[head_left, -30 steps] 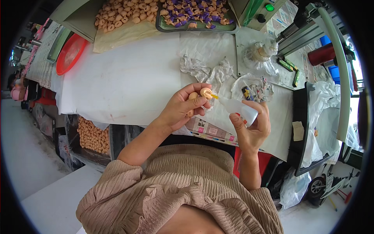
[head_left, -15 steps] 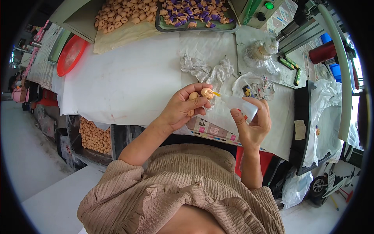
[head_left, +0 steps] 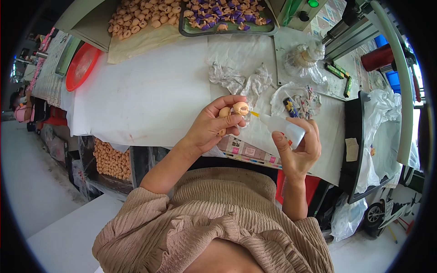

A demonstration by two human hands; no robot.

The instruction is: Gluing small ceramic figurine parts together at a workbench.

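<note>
My left hand [head_left: 214,123] is closed round several small flesh-coloured doll heads. One doll head [head_left: 241,108] is pinched at the fingertips with its opening turned up, and another doll head [head_left: 224,112] sits further back between the fingers. In my right hand [head_left: 300,148] is a white squeeze bottle [head_left: 283,128], tilted so its thin yellow nozzle [head_left: 255,114] points left at the pinched head. A narrow gap seems to part the nozzle tip from the head. Crumpled white cloths [head_left: 241,82] lie just beyond my hands.
A heap of doll heads [head_left: 141,18] and a dark tray [head_left: 227,32] of purple-clothed doll bodies stand at the back. A red basin [head_left: 82,68] is at left, a black plastic-lined bin [head_left: 353,154] at right. Below the table edge sits a box of flesh-coloured parts [head_left: 111,159].
My right hand and the bottle have shifted slightly right, drawing the nozzle back a little from the doll head. The pinched head has turned slightly; the left hand has barely moved.
</note>
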